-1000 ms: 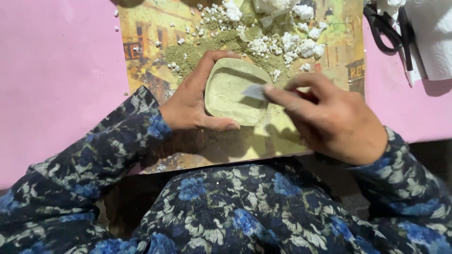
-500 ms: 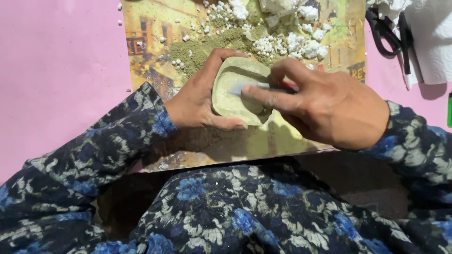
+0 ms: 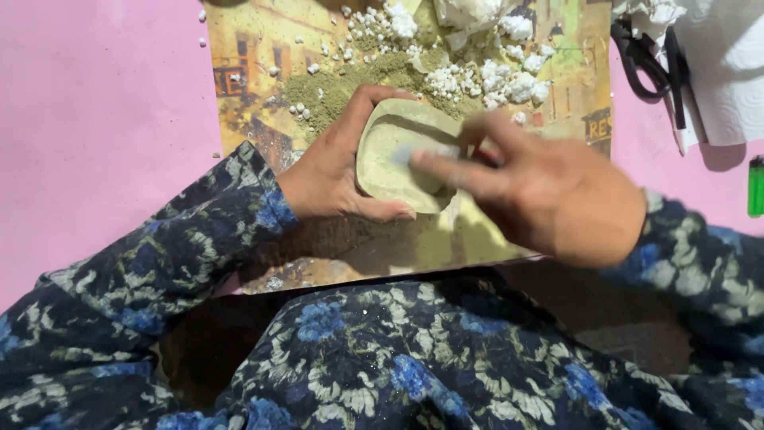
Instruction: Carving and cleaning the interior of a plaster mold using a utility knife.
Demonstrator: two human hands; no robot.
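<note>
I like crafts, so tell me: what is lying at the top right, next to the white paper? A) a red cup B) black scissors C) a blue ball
B: black scissors lie on the pink table beside the white paper.

Bowl-shaped piece (image 3: 402,155) matt, clay-like; crumbs (image 3: 485,76) white, rough; printed board (image 3: 263,72) glossy.

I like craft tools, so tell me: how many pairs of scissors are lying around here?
1. The black scissors lie at the top right on the pink table, beside the white paper towel. Others could be hidden under it or outside the picture.
</note>
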